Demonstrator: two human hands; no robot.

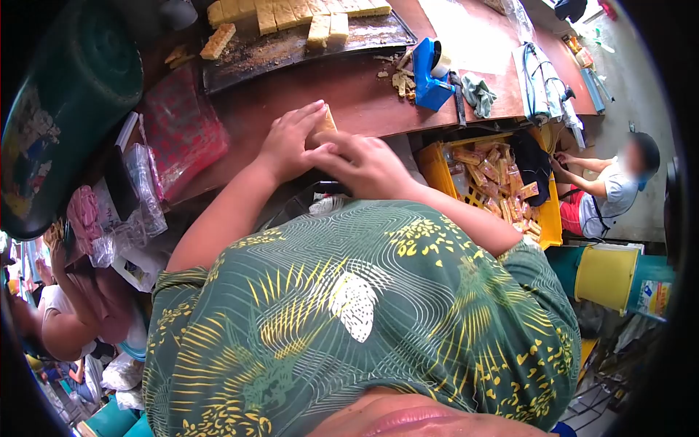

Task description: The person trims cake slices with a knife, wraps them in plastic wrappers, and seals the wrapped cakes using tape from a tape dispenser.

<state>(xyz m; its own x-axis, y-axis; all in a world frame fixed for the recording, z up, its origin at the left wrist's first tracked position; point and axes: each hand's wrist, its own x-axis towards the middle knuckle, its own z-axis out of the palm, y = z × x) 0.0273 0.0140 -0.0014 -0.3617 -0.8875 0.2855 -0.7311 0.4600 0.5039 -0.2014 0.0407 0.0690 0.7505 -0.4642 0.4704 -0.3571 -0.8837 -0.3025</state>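
Cake slice [329, 121] sits between the two hands, over the table [251, 113] close to its front edge and on the near side of the tray [251, 57]. The left hand [297, 138] holds it along one side, fingers outstretched; the right hand [366, 162] overlaps the left thumb, and I can't tell whether it grips too, since the hands hide most of the slice. Broken pieces [403, 85] beside the tape dispenser [435, 93] suggest a crumbly cake: squeezing hard could snap it, and a loose hold might drop it past the edge.
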